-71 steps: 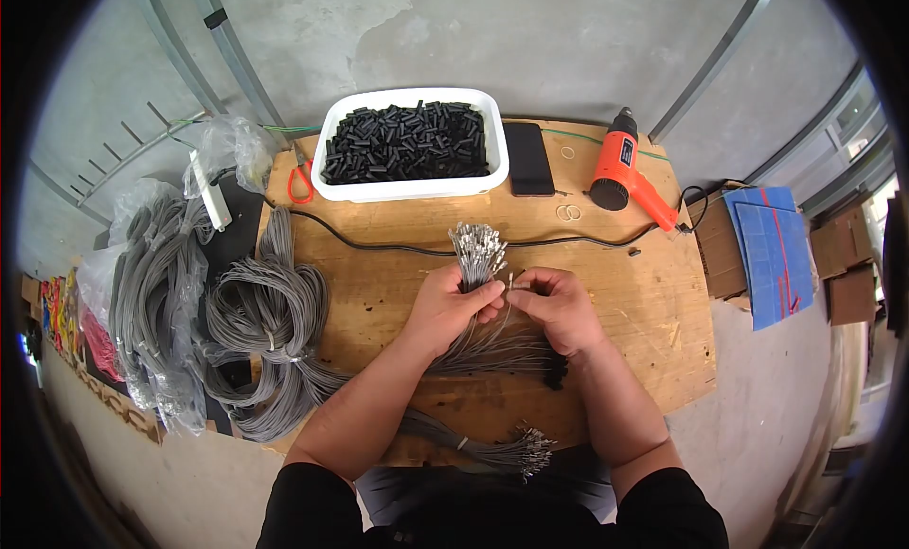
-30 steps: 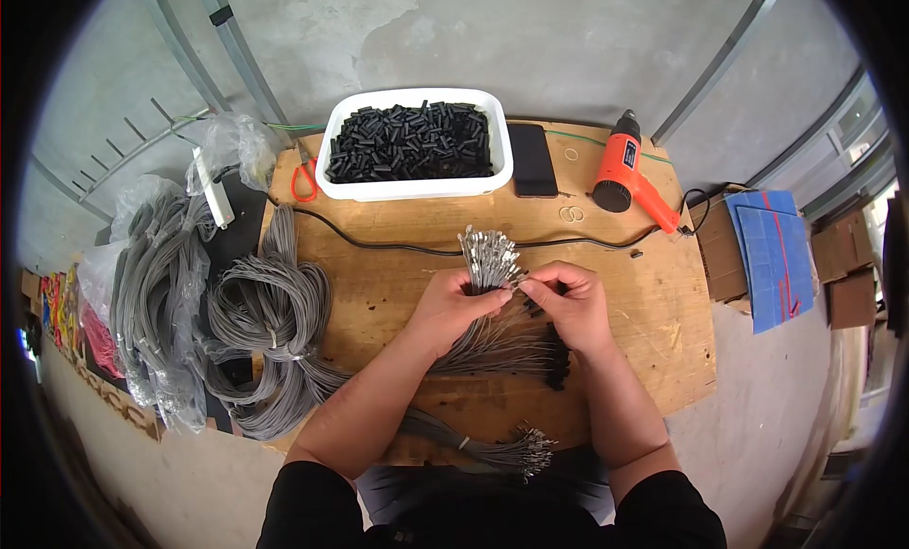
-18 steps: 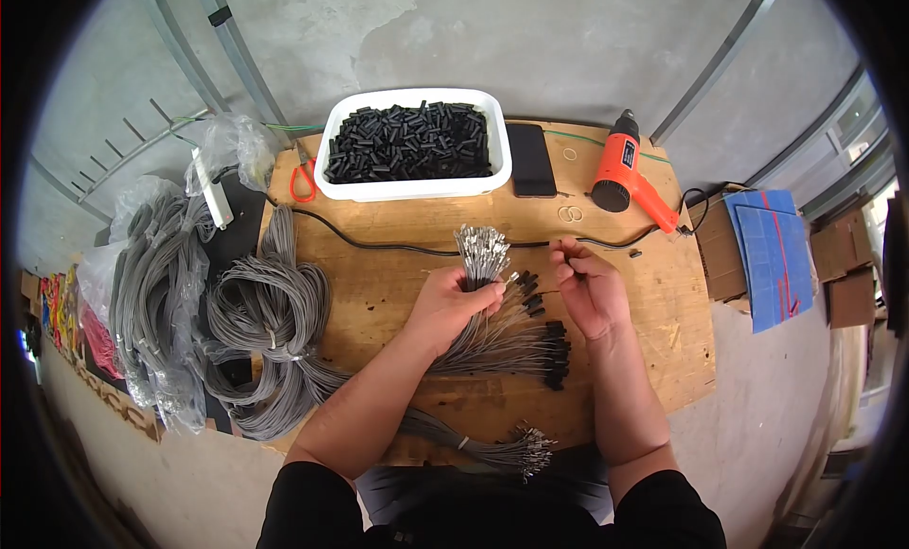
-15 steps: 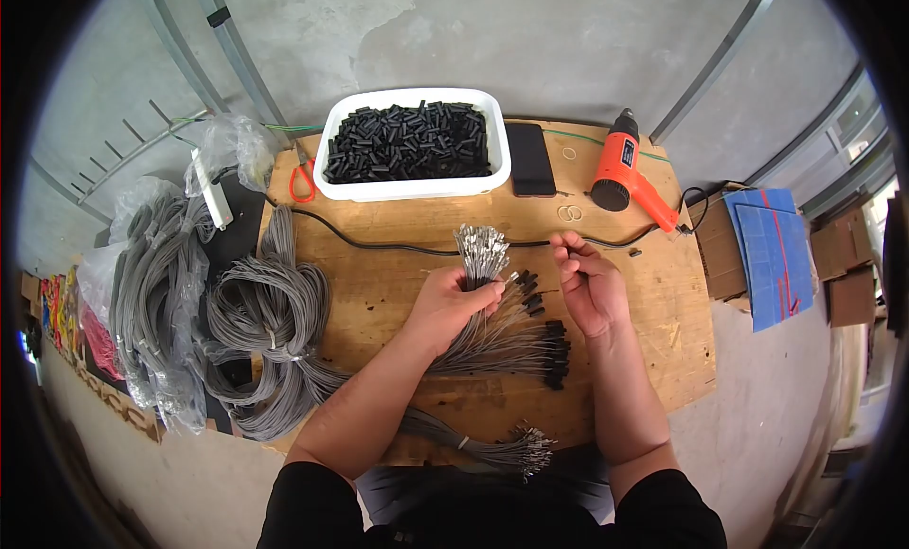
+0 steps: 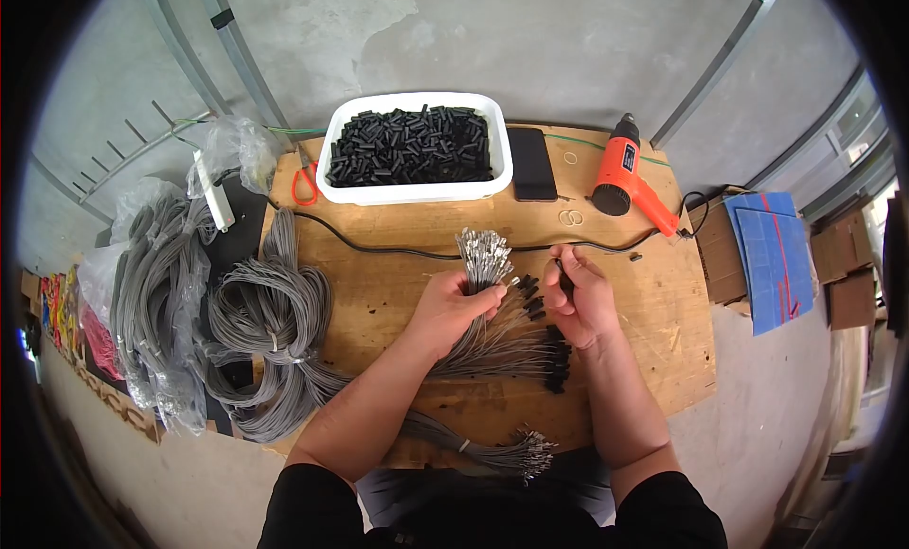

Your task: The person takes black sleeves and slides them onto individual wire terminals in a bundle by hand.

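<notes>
My left hand (image 5: 454, 310) is wrapped round a bundle of grey wires (image 5: 486, 257) with metal ends pointing up. To its right, my right hand (image 5: 579, 295) is closed, apart from the bundle, with small black pieces showing between its fingers. Below and between the hands, wires fan out to black-sleeved ends (image 5: 556, 358). Another tied wire bundle (image 5: 502, 452) with bare metal ends lies near the table's front edge. Beyond my hands stands a white tub (image 5: 417, 195) filled with short black tubes (image 5: 407, 144).
Coiled grey wires (image 5: 270, 308) lie on the left, beside bagged wires (image 5: 156, 293). Red-handled scissors (image 5: 305, 185), a black phone (image 5: 533, 166) and an orange heat gun (image 5: 620, 170) sit at the back. A black cable (image 5: 379, 250) crosses the wooden table (image 5: 653, 303).
My right hand has moved away from the bundle to the right, and its fingers have curled in more. My left hand still holds the bundle at nearly the same place.
</notes>
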